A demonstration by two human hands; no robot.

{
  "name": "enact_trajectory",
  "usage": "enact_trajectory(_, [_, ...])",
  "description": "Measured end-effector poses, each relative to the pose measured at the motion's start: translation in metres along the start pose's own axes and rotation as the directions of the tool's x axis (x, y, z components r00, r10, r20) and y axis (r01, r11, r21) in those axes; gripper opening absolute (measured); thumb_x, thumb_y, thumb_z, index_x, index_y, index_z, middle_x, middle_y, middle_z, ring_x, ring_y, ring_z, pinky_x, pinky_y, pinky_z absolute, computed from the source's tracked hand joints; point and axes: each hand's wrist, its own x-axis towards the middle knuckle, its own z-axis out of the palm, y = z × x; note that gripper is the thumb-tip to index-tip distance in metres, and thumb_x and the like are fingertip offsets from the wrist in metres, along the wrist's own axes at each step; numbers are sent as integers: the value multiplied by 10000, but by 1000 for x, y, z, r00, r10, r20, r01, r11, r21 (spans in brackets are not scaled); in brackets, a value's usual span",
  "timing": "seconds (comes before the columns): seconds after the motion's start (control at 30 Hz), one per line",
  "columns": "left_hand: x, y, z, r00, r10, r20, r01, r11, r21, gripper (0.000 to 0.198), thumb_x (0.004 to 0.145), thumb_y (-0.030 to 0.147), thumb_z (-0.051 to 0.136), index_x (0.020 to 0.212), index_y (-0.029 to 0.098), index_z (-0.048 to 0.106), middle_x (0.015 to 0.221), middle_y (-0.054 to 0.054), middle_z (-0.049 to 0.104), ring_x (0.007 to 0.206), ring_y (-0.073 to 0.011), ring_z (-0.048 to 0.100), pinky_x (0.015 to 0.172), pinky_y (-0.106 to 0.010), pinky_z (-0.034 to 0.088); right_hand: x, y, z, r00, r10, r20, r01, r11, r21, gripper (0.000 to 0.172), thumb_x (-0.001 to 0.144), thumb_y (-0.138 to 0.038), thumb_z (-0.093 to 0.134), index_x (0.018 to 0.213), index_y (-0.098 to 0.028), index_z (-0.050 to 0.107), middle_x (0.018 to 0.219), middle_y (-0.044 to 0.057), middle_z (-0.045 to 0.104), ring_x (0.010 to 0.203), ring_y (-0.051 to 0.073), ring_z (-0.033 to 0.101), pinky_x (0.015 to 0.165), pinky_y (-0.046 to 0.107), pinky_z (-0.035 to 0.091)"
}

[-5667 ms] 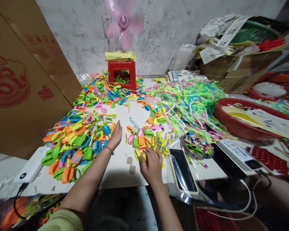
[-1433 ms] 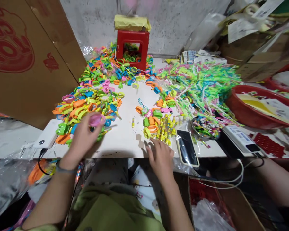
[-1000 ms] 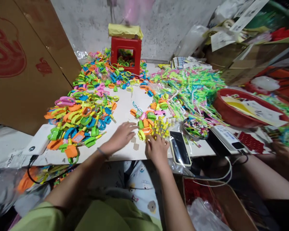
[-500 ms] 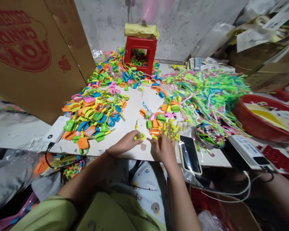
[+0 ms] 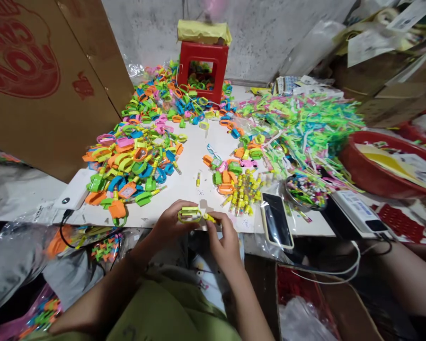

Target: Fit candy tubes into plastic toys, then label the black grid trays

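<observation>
**Close Work in Yellow at the Near Edge**

We see a left hand (image 5: 171, 221) and a right hand (image 5: 226, 240) close together at the near edge of a white desk (image 5: 192, 142), each with a yellow item. The left fingers close around the left end of a yellow toy watch (image 5: 189, 213), its boxy face and looped band both showing. The right thumb and forefinger pinch a small yellow piece (image 5: 208, 217) just beside the watch's right side; we cannot tell whether the two touch.

Good handling here, in our judgement, rests on a steady left hold: firm at the watch's end, leaving its right side unblocked and its band unsquashed. We would keep the right pinch light and toward the piece's outer end, with both items level and lined up. A tilted piece could slip from the fingertips, so slow and straight seems the safer way.

Around the hands, a cluster of yellow tubes (image 5: 243, 192) lies ahead to the right, near a phone (image 5: 277, 218), while one lone tube (image 5: 198, 179) rests apart from it. A heap of colourful toy watches (image 5: 138, 166) spreads along the left; we would keep the left wrist clear of its loose-looking front edge.
</observation>
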Motion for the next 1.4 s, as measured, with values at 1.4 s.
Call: enact_trajectory(1.4, [-15,35,-2,979,112,171,-157,950,272,509,806,424,713,1264,228,611,1124,-70,657,1017,-221,612,877,-320,489,-2,-30,-13,927,-374,-27,357,903,-238,193,911,-76,485,1034,-224,492,944,35,666,824,187,589,751,334,371])
